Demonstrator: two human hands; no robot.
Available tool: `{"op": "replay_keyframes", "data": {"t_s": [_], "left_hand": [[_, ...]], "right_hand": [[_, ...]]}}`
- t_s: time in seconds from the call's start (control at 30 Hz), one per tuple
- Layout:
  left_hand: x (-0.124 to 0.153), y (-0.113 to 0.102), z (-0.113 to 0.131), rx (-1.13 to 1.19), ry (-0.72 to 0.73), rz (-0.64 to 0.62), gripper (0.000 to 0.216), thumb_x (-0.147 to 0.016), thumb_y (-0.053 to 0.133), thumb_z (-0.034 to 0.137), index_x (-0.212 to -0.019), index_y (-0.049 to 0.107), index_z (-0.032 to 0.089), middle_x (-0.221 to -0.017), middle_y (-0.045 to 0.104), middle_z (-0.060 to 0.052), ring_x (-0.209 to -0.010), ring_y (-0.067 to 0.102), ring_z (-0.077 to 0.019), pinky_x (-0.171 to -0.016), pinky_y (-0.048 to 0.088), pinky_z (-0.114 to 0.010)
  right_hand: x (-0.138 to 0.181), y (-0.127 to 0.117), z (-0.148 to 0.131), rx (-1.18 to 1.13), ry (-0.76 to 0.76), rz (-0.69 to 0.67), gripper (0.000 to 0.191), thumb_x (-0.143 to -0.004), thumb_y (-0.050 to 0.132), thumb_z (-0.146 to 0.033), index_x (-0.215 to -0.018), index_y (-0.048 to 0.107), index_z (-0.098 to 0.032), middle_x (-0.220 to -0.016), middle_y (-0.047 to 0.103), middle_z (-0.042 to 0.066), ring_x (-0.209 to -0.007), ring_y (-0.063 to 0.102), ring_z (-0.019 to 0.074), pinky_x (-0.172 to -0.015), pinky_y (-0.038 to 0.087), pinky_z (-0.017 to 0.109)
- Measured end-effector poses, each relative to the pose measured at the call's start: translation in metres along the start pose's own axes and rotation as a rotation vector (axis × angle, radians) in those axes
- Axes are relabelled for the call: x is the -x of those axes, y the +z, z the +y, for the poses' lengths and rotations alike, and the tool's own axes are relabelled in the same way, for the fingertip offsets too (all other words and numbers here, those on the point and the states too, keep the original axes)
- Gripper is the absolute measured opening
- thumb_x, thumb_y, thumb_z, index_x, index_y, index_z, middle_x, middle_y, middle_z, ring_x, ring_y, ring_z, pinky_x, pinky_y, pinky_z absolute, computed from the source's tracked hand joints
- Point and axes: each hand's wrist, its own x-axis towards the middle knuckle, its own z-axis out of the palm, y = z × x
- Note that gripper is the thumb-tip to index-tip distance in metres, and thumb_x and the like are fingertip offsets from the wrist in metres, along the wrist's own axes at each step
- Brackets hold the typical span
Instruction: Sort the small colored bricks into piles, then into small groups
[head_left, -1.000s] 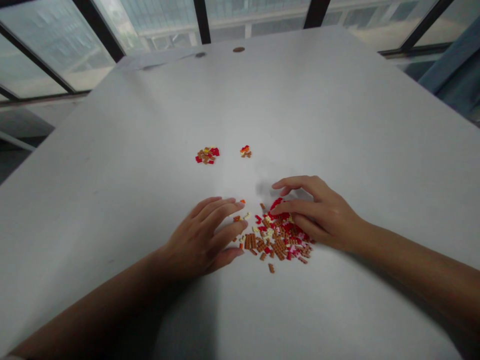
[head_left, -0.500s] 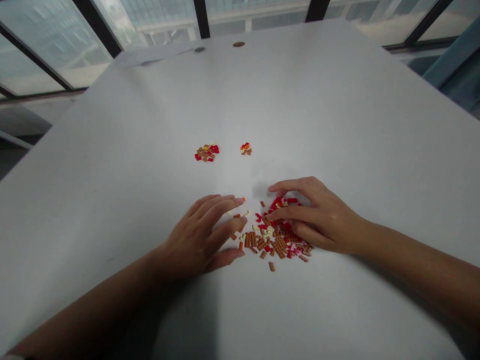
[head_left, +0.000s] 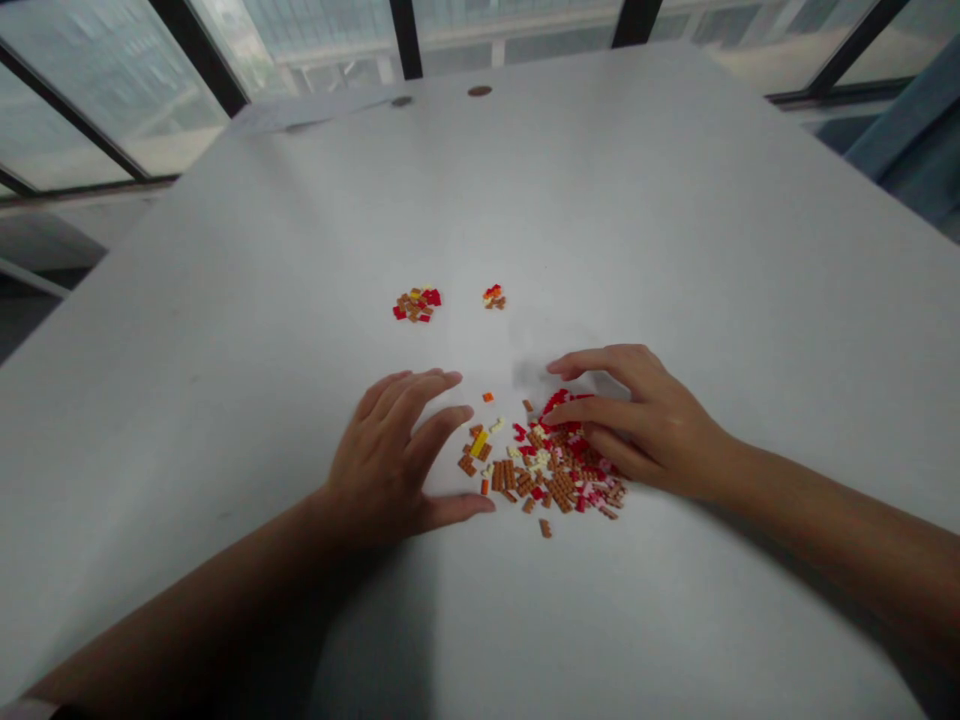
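A loose pile of small toy bricks (head_left: 561, 488), mostly brown and red with some cream and pink ones, lies between my hands. My left hand (head_left: 397, 455) is open at the pile's left side, thumb and fingers spread wide with nothing between them. Close to its fingertips are a yellow brick (head_left: 479, 443) and an orange brick (head_left: 488, 397). My right hand (head_left: 637, 415) reaches over the right part of the pile, its fingers apart and bent, the fingertips at the red bricks (head_left: 556, 402). The hand covers some of the bricks. I see nothing held in it.
Two small heaps lie farther off on the white table (head_left: 675, 220): a larger heap of brown and red bricks (head_left: 418, 305) and a smaller one (head_left: 494, 297). Two round discs (head_left: 479, 91) are near the far edge, with windows behind.
My left hand has drawn back to the left and spread wider, uncovering the yellow brick and brown bricks. My right hand has shifted slightly up and away over the pile.
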Motion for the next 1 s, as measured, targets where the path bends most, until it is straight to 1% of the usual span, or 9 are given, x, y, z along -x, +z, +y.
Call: {"op": "replay_keyframes", "data": {"t_s": [0.27, 0.43, 0.5, 0.6, 0.7, 0.77, 0.87, 0.93, 1.0], "left_hand": [[-0.0011, -0.0006, 0.0003, 0.008, 0.042, 0.067, 0.050, -0.081, 0.073, 0.060, -0.104, 0.060, 0.017, -0.124, 0.064, -0.019, -0.121, 0.060, -0.0332, -0.102, 0.047, -0.049], [-0.0011, -0.0027, -0.0003, 0.015, 0.061, 0.088, 0.041, -0.083, 0.074, 0.055, -0.100, 0.061, 0.019, -0.124, 0.065, -0.016, -0.119, 0.062, -0.0312, -0.099, 0.049, -0.048], [-0.0011, -0.0036, -0.0002, 0.018, 0.068, 0.087, 0.037, -0.085, 0.073, 0.052, -0.098, 0.061, 0.020, -0.124, 0.065, -0.015, -0.120, 0.062, -0.0305, -0.099, 0.050, -0.047], [-0.0015, -0.0047, 0.0001, 0.019, 0.088, 0.088, 0.035, -0.085, 0.073, 0.052, -0.096, 0.062, 0.020, -0.123, 0.066, -0.015, -0.119, 0.062, -0.0311, -0.098, 0.050, -0.047], [-0.0026, -0.0057, 0.0009, 0.028, 0.100, 0.086, 0.036, -0.086, 0.072, 0.051, -0.099, 0.063, 0.019, -0.122, 0.065, -0.015, -0.118, 0.062, -0.0309, -0.097, 0.051, -0.048], [-0.0036, -0.0064, 0.0017, 0.057, 0.114, 0.055, 0.033, -0.088, 0.071, 0.046, -0.104, 0.063, 0.019, -0.122, 0.065, -0.015, -0.118, 0.062, -0.0298, -0.096, 0.053, -0.046], [-0.0049, -0.0076, 0.0035, 0.114, 0.164, 0.007, 0.024, -0.091, 0.070, 0.034, -0.106, 0.062, 0.018, -0.123, 0.065, -0.015, -0.120, 0.062, -0.0280, -0.095, 0.056, -0.042], [-0.0055, -0.0085, 0.0047, 0.130, 0.202, 0.002, 0.019, -0.091, 0.069, 0.027, -0.105, 0.060, 0.018, -0.123, 0.066, -0.014, -0.121, 0.062, -0.0262, -0.094, 0.057, -0.040], [-0.0058, -0.0094, 0.0057, 0.130, 0.227, 0.005, 0.018, -0.092, 0.068, 0.025, -0.106, 0.060, 0.018, -0.122, 0.067, -0.013, -0.120, 0.063, -0.0249, -0.094, 0.057, -0.038]], "right_hand": [[-0.0034, -0.0044, -0.0014, 0.021, 0.002, -0.028, 0.028, -0.089, 0.051, -0.010, -0.104, 0.071, -0.023, -0.125, 0.063, 0.012, -0.108, 0.062, 0.0246, -0.091, 0.049, 0.045], [-0.0019, -0.0017, -0.0003, 0.008, 0.007, 0.017, 0.029, -0.090, 0.050, -0.010, -0.104, 0.071, -0.024, -0.125, 0.063, 0.011, -0.109, 0.062, 0.0243, -0.091, 0.050, 0.045], [-0.0027, -0.0026, -0.0005, 0.013, 0.005, -0.003, 0.029, -0.089, 0.050, -0.010, -0.104, 0.071, -0.024, -0.125, 0.063, 0.011, -0.109, 0.063, 0.0242, -0.091, 0.051, 0.045], [-0.0049, -0.0057, -0.0012, 0.027, -0.004, -0.037, 0.029, -0.088, 0.052, -0.009, -0.104, 0.071, -0.023, -0.125, 0.063, 0.012, -0.107, 0.063, 0.0241, -0.089, 0.052, 0.044], [-0.0065, -0.0076, -0.0017, 0.035, -0.019, -0.030, 0.028, -0.088, 0.052, -0.008, -0.103, 0.070, -0.022, -0.124, 0.063, 0.012, -0.106, 0.064, 0.0241, -0.089, 0.053, 0.044], [-0.0069, -0.0077, -0.0020, 0.038, -0.024, -0.027, 0.027, -0.088, 0.052, -0.007, -0.103, 0.070, -0.022, -0.124, 0.062, 0.013, -0.106, 0.064, 0.0241, -0.089, 0.053, 0.044], [-0.0071, -0.0075, -0.0022, 0.042, -0.026, -0.025, 0.028, -0.088, 0.052, -0.007, -0.104, 0.070, -0.022, -0.123, 0.062, 0.013, -0.106, 0.064, 0.0240, -0.089, 0.053, 0.044], [-0.0071, -0.0075, -0.0021, 0.041, -0.028, -0.027, 0.027, -0.088, 0.052, -0.008, -0.103, 0.070, -0.022, -0.124, 0.062, 0.013, -0.106, 0.064, 0.0240, -0.089, 0.054, 0.044], [-0.0071, -0.0075, -0.0019, 0.038, -0.028, -0.027, 0.027, -0.088, 0.052, -0.008, -0.103, 0.070, -0.022, -0.123, 0.062, 0.012, -0.106, 0.064, 0.0235, -0.090, 0.054, 0.044]]}}
